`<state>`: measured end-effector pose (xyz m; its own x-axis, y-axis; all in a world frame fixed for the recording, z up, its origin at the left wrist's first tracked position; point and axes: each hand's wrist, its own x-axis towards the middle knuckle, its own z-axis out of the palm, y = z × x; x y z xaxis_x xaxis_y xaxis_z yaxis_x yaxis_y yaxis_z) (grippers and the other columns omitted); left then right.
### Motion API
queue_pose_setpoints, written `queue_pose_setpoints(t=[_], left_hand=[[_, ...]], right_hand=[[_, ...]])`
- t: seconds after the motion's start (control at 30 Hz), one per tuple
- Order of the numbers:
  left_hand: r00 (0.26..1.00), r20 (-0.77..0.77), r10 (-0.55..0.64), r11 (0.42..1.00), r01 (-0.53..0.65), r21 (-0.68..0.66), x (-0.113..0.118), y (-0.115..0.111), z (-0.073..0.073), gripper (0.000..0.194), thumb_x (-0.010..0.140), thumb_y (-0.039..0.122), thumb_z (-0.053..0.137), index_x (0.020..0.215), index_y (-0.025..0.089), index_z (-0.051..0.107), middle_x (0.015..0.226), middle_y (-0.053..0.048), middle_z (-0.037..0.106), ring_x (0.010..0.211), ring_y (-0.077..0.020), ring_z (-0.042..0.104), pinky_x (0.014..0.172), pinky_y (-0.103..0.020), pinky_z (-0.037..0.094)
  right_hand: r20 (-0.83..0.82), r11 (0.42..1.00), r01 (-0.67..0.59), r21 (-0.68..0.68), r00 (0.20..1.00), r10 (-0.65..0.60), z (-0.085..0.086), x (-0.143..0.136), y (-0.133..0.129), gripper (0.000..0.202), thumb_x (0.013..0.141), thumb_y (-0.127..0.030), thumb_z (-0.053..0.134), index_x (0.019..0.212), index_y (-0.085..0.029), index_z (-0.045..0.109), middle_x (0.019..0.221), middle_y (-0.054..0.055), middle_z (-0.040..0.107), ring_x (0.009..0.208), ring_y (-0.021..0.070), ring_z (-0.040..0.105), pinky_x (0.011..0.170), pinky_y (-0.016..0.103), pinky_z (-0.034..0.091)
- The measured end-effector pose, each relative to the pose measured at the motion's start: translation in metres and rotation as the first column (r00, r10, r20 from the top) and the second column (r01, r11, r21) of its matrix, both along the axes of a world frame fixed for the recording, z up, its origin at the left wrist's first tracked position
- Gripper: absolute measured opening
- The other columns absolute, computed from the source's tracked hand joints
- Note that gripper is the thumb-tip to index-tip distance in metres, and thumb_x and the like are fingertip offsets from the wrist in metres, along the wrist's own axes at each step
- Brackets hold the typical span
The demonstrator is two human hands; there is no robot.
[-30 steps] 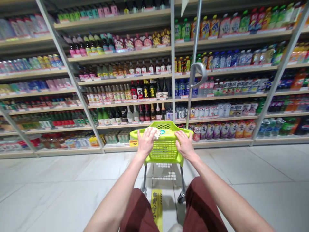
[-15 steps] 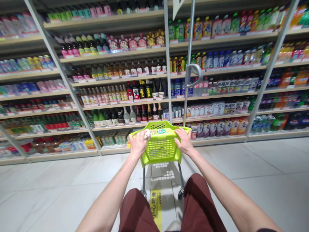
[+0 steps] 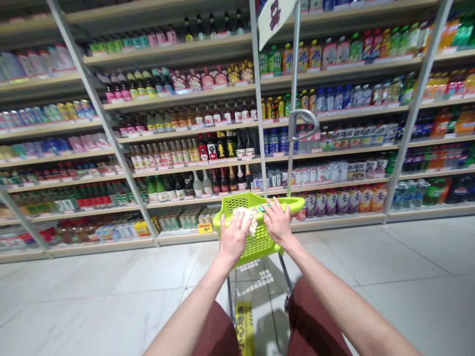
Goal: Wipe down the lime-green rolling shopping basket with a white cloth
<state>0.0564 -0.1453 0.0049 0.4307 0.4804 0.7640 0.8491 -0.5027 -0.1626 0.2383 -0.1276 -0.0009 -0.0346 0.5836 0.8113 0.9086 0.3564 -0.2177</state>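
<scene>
A small lime-green cart basket [image 3: 256, 247] stands in front of me on thin grey legs, turned slightly at an angle. My left hand [image 3: 233, 237] is closed on a crumpled white cloth [image 3: 245, 217] at the near left part of the rim. On the near rim, right of the cloth, rests my right hand [image 3: 276, 222], its fingers over the handle beside a small coloured label. A grey pole [image 3: 294, 74] with a looped hook [image 3: 304, 126] and a pale flag [image 3: 274, 22] rises behind the basket's right side.
Shelves of bottles, cans and cartons [image 3: 196, 198] span the view behind the cart. A yellow price tag [image 3: 205, 228] hangs at the bottom shelf. On the tiled floor [image 3: 111, 291] lies a yellow strip with dark lettering [image 3: 245, 326]. My knees flank the cart's legs.
The basket has turned and its near side has come closer. My left hand has moved right and down with the cloth; my right hand has shifted slightly left. More of the flag shows.
</scene>
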Motion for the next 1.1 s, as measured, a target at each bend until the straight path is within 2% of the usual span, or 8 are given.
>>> queue_pose_setpoints(t=[0.17, 0.3, 0.37, 0.53, 0.7, 0.8, 0.97, 1.1], left_hand=[[0.991, 0.095, 0.097, 0.994, -0.092, -0.055, -0.029, 0.006, 0.009, 0.038, 0.077, 0.015, 0.041, 0.112, 0.025, 0.051, 0.128, -0.009, 0.048, 0.117, -0.0234, 0.044, 0.103, -0.056, 0.006], [0.974, 0.177, 0.14, 0.986, -0.121, -0.117, -0.038, 0.009, 0.009, 0.038, 0.076, 0.016, 0.042, 0.112, 0.024, 0.05, 0.128, -0.009, 0.048, 0.117, -0.0231, 0.044, 0.102, -0.057, 0.012], [0.982, 0.161, 0.097, 0.99, -0.078, -0.12, -0.028, 0.007, 0.008, 0.038, 0.076, 0.015, 0.042, 0.112, 0.025, 0.049, 0.128, -0.009, 0.048, 0.119, -0.0227, 0.042, 0.102, -0.057, 0.013], [0.992, -0.023, -0.122, 0.983, 0.118, -0.143, -0.001, 0.006, 0.011, 0.04, 0.077, 0.013, 0.04, 0.112, 0.028, 0.049, 0.127, -0.005, 0.049, 0.121, -0.0208, 0.04, 0.103, -0.055, 0.007], [0.981, 0.187, 0.059, 0.948, 0.003, -0.317, -0.02, 0.025, 0.026, 0.035, 0.077, 0.019, 0.038, 0.11, 0.026, 0.049, 0.115, -0.004, 0.058, 0.105, -0.0202, 0.052, 0.101, -0.058, 0.014], [0.976, 0.205, 0.068, 0.922, 0.017, -0.387, -0.031, 0.03, 0.031, 0.033, 0.076, 0.019, 0.037, 0.106, 0.026, 0.049, 0.109, -0.002, 0.061, 0.104, -0.0189, 0.052, 0.101, -0.056, 0.016], [0.979, 0.203, 0.027, 0.948, 0.04, -0.316, -0.028, 0.012, 0.025, 0.034, 0.075, 0.019, 0.038, 0.106, 0.025, 0.049, 0.109, -0.003, 0.061, 0.103, -0.0183, 0.052, 0.101, -0.051, 0.018], [0.98, 0.199, -0.029, 0.966, 0.078, -0.245, -0.014, -0.005, 0.017, 0.033, 0.075, 0.016, 0.041, 0.105, 0.025, 0.051, 0.107, -0.003, 0.062, 0.102, -0.018, 0.053, 0.101, -0.049, 0.019]], right_hand=[[-0.003, 0.997, -0.074, -0.036, 0.997, 0.074, -0.001, -0.008, -0.002, 0.033, 0.088, -0.029, 0.033, 0.113, -0.026, 0.054, 0.123, 0.004, 0.052, 0.123, 0.0235, 0.033, 0.1, 0.057, 0.008], [-0.131, 1.0, 0.001, -0.02, 0.991, -0.004, -0.011, 0.002, 0.001, 0.034, 0.087, -0.029, 0.033, 0.113, -0.024, 0.054, 0.129, 0.007, 0.045, 0.126, 0.0261, 0.028, 0.097, 0.061, 0.013], [-0.193, 0.999, 0.009, -0.031, 0.981, -0.015, -0.012, 0.005, 0.001, 0.034, 0.087, -0.03, 0.033, 0.112, -0.024, 0.055, 0.129, 0.007, 0.045, 0.126, 0.0269, 0.027, 0.096, 0.062, 0.015], [-0.227, 0.997, -0.031, -0.064, 0.974, 0.016, -0.009, 0.008, 0.002, 0.032, 0.085, -0.032, 0.037, 0.11, -0.024, 0.056, 0.124, 0.007, 0.05, 0.125, 0.0281, 0.028, 0.095, 0.064, 0.015], [-0.234, 0.996, -0.071, -0.045, 0.97, 0.059, -0.011, 0.007, 0.006, 0.032, 0.083, -0.03, 0.04, 0.11, -0.024, 0.056, 0.123, 0.007, 0.05, 0.124, 0.028, 0.029, 0.097, 0.063, 0.012], [-0.235, 0.997, -0.074, -0.025, 0.97, 0.066, -0.013, 0.002, 0.006, 0.033, 0.082, -0.03, 0.041, 0.111, -0.023, 0.056, 0.123, 0.007, 0.05, 0.124, 0.0279, 0.028, 0.098, 0.063, 0.01], [-0.23, 0.995, -0.1, -0.005, 0.968, 0.096, -0.015, 0.002, 0.001, 0.034, 0.082, -0.031, 0.04, 0.11, -0.021, 0.055, 0.124, 0.007, 0.049, 0.126, 0.0289, 0.026, 0.096, 0.064, 0.01], [-0.241, 0.994, -0.104, 0.019, 0.965, 0.106, -0.016, 0.02, 0.005, 0.032, 0.083, -0.032, 0.036, 0.106, -0.022, 0.057, 0.12, 0.006, 0.052, 0.125, 0.0284, 0.029, 0.095, 0.063, 0.016]])
